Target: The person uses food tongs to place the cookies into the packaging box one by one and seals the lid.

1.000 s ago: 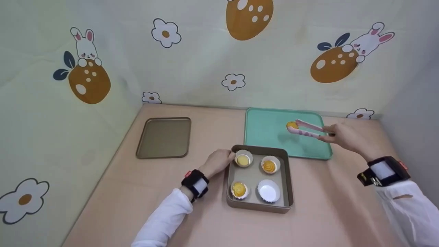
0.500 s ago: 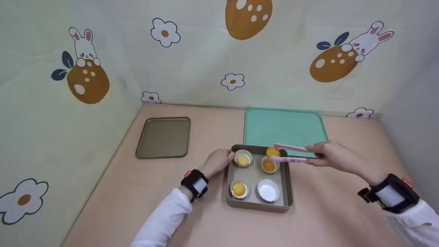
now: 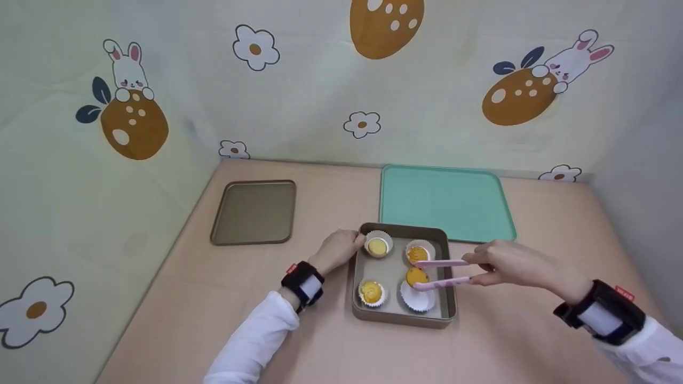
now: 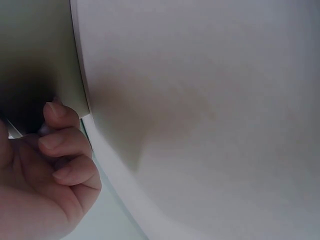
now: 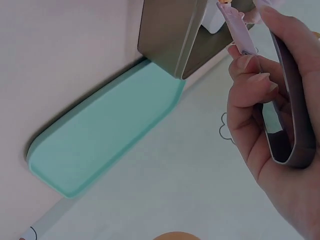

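- Right hand grips tongs; their cake, shifted toward the surface's near edge, now reaches the only unfilled cup.
- Left hand grips the box.

The left hand reaches forward with fingers curled, and the right hand holds a bent-fingered pinch.

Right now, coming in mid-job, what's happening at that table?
A person is working with both hands. The right hand grips pink tongs, which hold a small orange cake by the near-right paper cup; I can't tell if they touch. The left hand holds the brown box near its far-left corner. The other three cups each hold a yellow or orange piece. A green tray lies behind the box.
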A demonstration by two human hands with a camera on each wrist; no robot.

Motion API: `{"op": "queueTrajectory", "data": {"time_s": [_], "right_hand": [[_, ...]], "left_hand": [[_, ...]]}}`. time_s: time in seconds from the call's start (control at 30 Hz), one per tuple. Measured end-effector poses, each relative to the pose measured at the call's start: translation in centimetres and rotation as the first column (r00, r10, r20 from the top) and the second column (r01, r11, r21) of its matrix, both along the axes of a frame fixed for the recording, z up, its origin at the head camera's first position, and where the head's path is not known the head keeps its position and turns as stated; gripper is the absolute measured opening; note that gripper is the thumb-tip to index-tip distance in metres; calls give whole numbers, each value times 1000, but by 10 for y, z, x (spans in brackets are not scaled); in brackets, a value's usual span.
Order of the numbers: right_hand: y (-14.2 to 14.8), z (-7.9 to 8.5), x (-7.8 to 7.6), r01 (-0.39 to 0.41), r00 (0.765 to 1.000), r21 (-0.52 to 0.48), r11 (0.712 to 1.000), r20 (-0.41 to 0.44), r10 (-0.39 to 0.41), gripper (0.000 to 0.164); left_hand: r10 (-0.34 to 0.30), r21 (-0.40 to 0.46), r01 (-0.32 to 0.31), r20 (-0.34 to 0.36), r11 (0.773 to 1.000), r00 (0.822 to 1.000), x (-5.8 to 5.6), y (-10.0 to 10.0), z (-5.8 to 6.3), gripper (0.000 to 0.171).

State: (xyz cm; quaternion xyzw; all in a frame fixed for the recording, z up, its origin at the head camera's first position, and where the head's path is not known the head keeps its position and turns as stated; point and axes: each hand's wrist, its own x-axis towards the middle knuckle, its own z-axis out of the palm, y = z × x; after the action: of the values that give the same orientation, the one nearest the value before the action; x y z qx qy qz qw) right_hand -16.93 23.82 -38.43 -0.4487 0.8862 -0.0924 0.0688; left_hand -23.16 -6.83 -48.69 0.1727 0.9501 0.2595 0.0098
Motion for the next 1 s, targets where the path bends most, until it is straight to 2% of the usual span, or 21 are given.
{"op": "queueTrajectory", "data": {"time_s": [0.2,0.37,0.53,0.8,0.9,1.0], "right_hand": [[-6,1,5,-62,998,32,998,25,61,24],[-12,0,7,-75,997,57,996,24,74,33],[-15,-4,7,-60,998,93,994,-3,61,42],[-16,-7,8,-70,991,123,990,-103,83,39],[-15,-4,8,-47,994,100,994,-96,56,38],[-12,2,6,9,995,31,999,-100,-6,37]], "left_hand": [[5,11,-5,-3,1000,1000,0,0,0,33],[9,14,-9,-10,1000,1000,0,-1,1,33],[14,15,-14,25,1000,1000,0,0,0,33],[15,24,-15,5,1000,1000,0,1,0,32],[18,36,-18,13,999,1000,0,1,0,32],[20,38,-20,18,999,1000,1,1,0,32]]}}
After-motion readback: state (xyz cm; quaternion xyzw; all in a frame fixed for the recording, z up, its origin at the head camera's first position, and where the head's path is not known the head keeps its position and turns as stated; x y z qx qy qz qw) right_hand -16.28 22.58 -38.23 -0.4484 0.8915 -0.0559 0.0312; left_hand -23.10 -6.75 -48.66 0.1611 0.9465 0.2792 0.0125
